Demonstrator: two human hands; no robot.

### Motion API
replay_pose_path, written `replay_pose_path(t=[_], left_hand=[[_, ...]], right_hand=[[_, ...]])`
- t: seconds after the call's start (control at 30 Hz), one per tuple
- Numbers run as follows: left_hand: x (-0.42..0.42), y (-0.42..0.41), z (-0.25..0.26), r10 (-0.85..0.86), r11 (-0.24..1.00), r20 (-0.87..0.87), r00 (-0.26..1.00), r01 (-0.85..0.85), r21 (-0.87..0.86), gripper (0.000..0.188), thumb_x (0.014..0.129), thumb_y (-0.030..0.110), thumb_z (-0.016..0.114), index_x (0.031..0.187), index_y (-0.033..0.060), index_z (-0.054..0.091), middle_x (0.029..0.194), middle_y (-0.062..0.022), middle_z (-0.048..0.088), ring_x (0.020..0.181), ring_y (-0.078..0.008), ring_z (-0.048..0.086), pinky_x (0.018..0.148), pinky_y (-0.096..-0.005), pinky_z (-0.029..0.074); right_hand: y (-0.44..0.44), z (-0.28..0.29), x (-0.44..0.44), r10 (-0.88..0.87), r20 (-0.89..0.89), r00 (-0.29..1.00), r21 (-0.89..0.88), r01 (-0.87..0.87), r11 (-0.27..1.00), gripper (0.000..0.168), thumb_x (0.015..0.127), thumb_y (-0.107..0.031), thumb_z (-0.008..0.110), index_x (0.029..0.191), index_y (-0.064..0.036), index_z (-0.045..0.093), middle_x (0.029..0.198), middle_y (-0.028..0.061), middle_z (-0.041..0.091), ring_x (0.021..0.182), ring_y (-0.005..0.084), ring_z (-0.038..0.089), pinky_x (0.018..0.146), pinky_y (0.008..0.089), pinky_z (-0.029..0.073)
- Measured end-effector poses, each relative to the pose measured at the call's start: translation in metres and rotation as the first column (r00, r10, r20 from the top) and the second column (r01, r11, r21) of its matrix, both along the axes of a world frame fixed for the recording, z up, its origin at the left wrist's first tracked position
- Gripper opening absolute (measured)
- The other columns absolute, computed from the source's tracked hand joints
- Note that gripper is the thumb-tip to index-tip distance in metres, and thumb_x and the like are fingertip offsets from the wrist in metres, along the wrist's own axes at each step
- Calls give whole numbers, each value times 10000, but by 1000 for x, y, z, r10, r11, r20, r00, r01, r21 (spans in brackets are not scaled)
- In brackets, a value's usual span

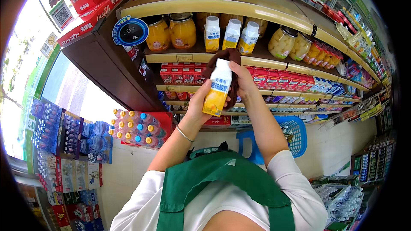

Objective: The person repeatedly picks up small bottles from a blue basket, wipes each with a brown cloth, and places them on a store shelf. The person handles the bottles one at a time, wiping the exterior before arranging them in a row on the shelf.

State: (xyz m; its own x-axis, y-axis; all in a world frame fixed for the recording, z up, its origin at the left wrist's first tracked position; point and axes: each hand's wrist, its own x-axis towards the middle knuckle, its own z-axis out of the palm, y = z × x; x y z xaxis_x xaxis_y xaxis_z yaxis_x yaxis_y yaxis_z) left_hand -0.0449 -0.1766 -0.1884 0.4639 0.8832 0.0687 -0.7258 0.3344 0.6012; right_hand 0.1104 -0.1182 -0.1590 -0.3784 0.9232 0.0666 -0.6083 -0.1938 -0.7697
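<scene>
A white and yellow yogurt drink carton (218, 86) with a white cap is gripped by my left hand (198, 102) around its lower side. My right hand (243, 78) holds a dark brown cloth (236, 57), its thumb touching the carton near the cap; the cloth lies behind and beside the carton. Three similar cartons, a left one (212, 34), a middle one (231, 34) and a right one (249, 38), stand upright on the shelf just beyond my hands. Jars of yellow-orange fruit (182, 32) stand left of them, and jars of pale fruit (282, 42) to the right.
Below are shelves with red drink cartons (183, 74). Capped drink bottles (136, 127) stand at the left, and red cola boxes (93, 14) lie on the dark counter. A blue plastic basket (297, 134) and a blue stool (249, 139) are on the floor near me.
</scene>
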Motion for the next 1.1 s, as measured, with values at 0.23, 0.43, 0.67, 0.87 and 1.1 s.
replay_pose_path(t=[0.23, 0.43, 0.67, 0.87, 1.1], left_hand=[[14, 3, 2, 257, 966, -392, 883, -243, 87, 453, 1001, 391, 447, 1215, -3, 507, 1053, -52, 600, 951, -98, 567, 805, -236, 472], [4, 7, 18, 121, 979, -402, 908, -177, -106, 527, 999, 488, 356, 1176, 26, 537, 958, -88, 653, 808, -183, 665, 705, -304, 544], [3, 36, 14, 130, 980, 118, 984, -110, -165, 620, 940, 614, 363, 1205, 70, 498, 1075, -113, 598, 959, -245, 626, 802, -360, 548], [11, 41, 13, 238, 930, 188, 953, -169, -325, 460, 929, 487, 524, 1120, 69, 522, 955, -108, 614, 866, -236, 618, 771, -388, 525], [17, 32, 22, 249, 891, 24, 968, -219, -396, 555, 958, 554, 360, 1146, 76, 570, 1084, -139, 628, 1002, -300, 605, 882, -434, 504]], right_hand=[[0, 7, -2, -540, 550, 637, 554, 205, 807, 259, 818, -150, 699, 1004, -10, 584, 889, 55, 617, 804, 135, 588, 720, 279, 480], [-21, 22, -6, -711, 376, 594, 878, 18, 479, 353, 759, -54, 662, 1097, -29, 562, 1094, 134, 546, 985, 292, 566, 847, 350, 469], [-62, 5, -19, -768, 414, 489, 909, -275, 314, 541, 687, -57, 669, 1217, -85, 562, 1383, 136, 429, 1293, 421, 349, 1070, 508, 317], [-65, -35, 2, -559, 277, 781, 668, 262, 697, 429, 763, 49, 571, 1185, -29, 567, 1283, 127, 523, 1200, 268, 493, 1044, 357, 353], [-70, -7, -6, -787, 328, 522, 944, -169, 282, 630, 608, 21, 604, 1235, -22, 566, 1366, 155, 475, 1317, 384, 365, 1103, 481, 280]])
